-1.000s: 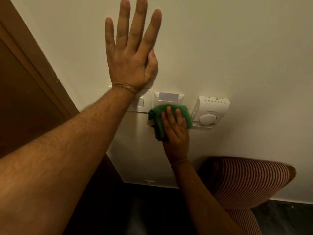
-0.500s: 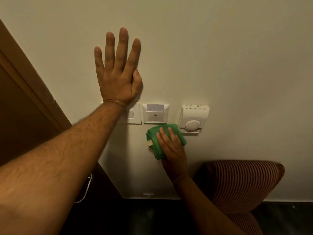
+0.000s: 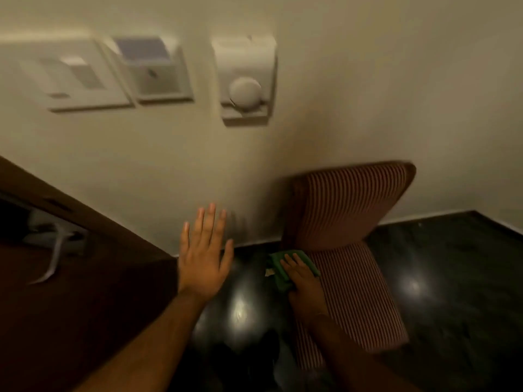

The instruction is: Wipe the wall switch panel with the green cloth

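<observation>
The white wall switch panel [image 3: 82, 77] sits at the upper left of the blurred head view, with a key-card holder [image 3: 154, 72] beside it. My right hand [image 3: 304, 281] is low, well below the panel, holding the folded green cloth [image 3: 278, 271] near the striped chair. My left hand [image 3: 205, 256] is spread flat with fingers apart, also low, off the wall and holding nothing.
A white thermostat with a round dial [image 3: 244, 83] hangs right of the card holder. A striped chair [image 3: 348, 222] stands against the wall at the right. A dark wooden door [image 3: 85, 278] with a metal handle [image 3: 55, 256] fills the lower left. The floor [image 3: 452, 278] is dark and glossy.
Both hands have dropped from the wall to well below the panel. The cloth came down with my right hand. The view has swung, so the panel now sits upper left.
</observation>
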A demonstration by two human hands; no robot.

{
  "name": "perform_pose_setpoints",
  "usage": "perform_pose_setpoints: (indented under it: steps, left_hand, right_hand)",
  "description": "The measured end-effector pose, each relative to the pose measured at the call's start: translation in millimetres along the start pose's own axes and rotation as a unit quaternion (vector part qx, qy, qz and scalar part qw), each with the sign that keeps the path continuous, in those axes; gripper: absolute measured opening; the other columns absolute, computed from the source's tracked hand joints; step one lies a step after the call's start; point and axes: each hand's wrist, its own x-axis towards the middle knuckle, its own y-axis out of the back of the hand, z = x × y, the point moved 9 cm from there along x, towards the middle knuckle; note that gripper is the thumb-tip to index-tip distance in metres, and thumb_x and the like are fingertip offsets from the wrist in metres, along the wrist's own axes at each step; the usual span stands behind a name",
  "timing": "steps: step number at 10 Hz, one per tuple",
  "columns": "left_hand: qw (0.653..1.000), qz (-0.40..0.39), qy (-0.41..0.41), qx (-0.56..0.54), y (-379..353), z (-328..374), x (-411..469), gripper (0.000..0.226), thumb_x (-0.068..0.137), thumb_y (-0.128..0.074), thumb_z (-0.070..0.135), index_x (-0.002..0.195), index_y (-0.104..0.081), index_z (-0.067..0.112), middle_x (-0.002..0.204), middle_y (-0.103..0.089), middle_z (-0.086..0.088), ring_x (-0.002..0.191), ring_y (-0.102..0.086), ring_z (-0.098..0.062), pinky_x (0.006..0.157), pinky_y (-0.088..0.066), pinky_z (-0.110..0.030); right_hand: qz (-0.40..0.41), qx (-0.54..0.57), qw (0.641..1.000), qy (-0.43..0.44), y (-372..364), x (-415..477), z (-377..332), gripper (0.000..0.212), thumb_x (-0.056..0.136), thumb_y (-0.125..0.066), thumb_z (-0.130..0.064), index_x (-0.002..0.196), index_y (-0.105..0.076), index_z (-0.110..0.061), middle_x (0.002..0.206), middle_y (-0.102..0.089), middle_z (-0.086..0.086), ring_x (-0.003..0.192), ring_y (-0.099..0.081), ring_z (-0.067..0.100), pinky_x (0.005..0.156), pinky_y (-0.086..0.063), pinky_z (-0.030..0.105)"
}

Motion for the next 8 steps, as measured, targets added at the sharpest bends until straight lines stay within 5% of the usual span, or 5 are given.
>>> perform_pose_setpoints:
  steps: [1,2,5,7,8]
  left_hand:
    - [0.992,-0.121,-0.034,0.017,-80.4,23.2,-69.6,0.075,0.108,-0.039,0.045,0.175,-0.021,0.018,0.184,-0.008,-0.003,0.170,-0.011,-0.025,0.136,-0.003,-0.047]
    - [0.977,-0.190,-0.099,0.020,-137.9,39.0,-110.8,0.074,0.108,-0.036,0.047,0.175,-0.021,0.019,0.184,-0.011,-0.002,0.169,-0.017,-0.024,0.135,-0.008,-0.048]
    - [0.968,-0.248,-0.041,0.002,-230.5,23.7,-87.9,0.075,0.108,-0.037,0.049,0.175,-0.021,0.016,0.182,-0.014,-0.005,0.169,-0.013,-0.025,0.136,-0.014,-0.055]
    - [0.952,-0.301,-0.051,0.001,-261.1,51.3,-104.1,0.075,0.111,-0.032,0.053,0.176,-0.014,0.020,0.184,-0.005,-0.004,0.170,-0.002,-0.024,0.136,-0.009,-0.054]
    - [0.958,-0.282,-0.047,0.007,-238.3,54.6,-109.3,0.074,0.111,-0.036,0.051,0.175,-0.020,0.020,0.183,-0.010,-0.004,0.170,-0.007,-0.024,0.136,-0.011,-0.053]
  right_hand:
    - [-0.017,0.024,0.993,-0.112,-20.9,-22.9,77.4,0.057,0.096,-0.065,0.004,0.150,-0.053,-0.007,0.161,-0.046,0.013,0.156,-0.037,0.031,0.127,-0.019,0.021]
    - [-0.010,0.015,0.986,-0.166,-39.1,-25.8,135.8,0.053,0.099,-0.061,0.000,0.150,-0.057,-0.014,0.158,-0.053,0.008,0.154,-0.041,0.029,0.132,-0.025,0.039]
    - [-0.027,-0.107,0.976,-0.189,-88.7,48.1,242.3,0.069,0.101,-0.052,-0.004,0.164,-0.034,-0.027,0.176,-0.019,0.001,0.165,-0.008,0.030,0.136,-0.009,0.049]
    - [-0.171,-0.138,0.957,-0.191,-141.1,47.7,258.0,0.080,0.108,-0.052,-0.034,0.169,-0.002,-0.024,0.177,0.011,0.008,0.164,0.010,0.034,0.134,0.005,0.055]
    - [-0.157,-0.164,0.959,-0.168,-128.1,41.5,234.5,0.083,0.108,-0.047,-0.047,0.169,0.005,-0.023,0.177,0.013,0.008,0.164,0.013,0.031,0.133,0.008,0.055]
